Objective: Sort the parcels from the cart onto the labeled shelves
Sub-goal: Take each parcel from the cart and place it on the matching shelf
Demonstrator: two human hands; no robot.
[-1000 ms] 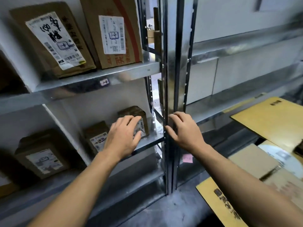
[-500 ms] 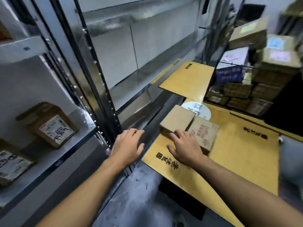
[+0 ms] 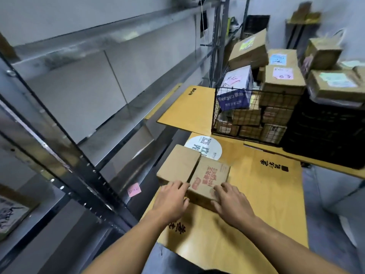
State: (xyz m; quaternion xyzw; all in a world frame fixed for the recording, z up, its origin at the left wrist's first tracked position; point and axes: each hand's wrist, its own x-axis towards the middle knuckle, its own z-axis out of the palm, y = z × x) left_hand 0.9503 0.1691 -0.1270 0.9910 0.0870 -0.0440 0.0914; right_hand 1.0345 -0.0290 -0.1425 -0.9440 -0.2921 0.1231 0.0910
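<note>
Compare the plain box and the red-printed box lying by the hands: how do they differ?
The plain box has a bare brown top; the red-printed box carries red lettering. The plain box lies nearer the shelving, the red-printed box right of it. The right hand rests on the red-printed box; the left hand lies at the seam between them. Both are cardboard, lying flat on the yellow board.

Shelf parcel (image 3: pixel 10 216) half beyond left edge.
</note>
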